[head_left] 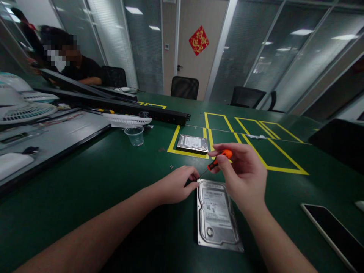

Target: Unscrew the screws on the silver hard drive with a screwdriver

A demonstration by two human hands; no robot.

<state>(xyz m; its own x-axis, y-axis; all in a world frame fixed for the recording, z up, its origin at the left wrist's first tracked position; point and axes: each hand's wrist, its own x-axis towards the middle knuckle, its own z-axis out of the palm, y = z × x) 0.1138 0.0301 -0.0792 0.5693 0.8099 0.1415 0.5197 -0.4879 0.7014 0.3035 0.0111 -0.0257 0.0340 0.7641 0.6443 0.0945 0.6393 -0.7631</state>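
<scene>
A silver hard drive [216, 212] lies label up on the green table in front of me. My right hand [241, 170] grips an orange and black screwdriver [220, 159] by its handle. The thin shaft slants down to the left, its tip at the drive's far left corner. At that same corner, my left hand [182, 184] has thumb and fingers pinched together around the tip; what they hold is hidden. A second hard drive [192, 142] rests farther back inside a yellow tape rectangle. Tiny metal pieces, probably screws [171, 167], lie left of it.
A clear plastic cup [134, 135] and a white slotted plastic part [127, 120] stand to the left, before a long black bar [165, 113]. A grey panel [93, 125] lies at far left, a phone [332, 231] at right. A person [88, 70] sits across the table.
</scene>
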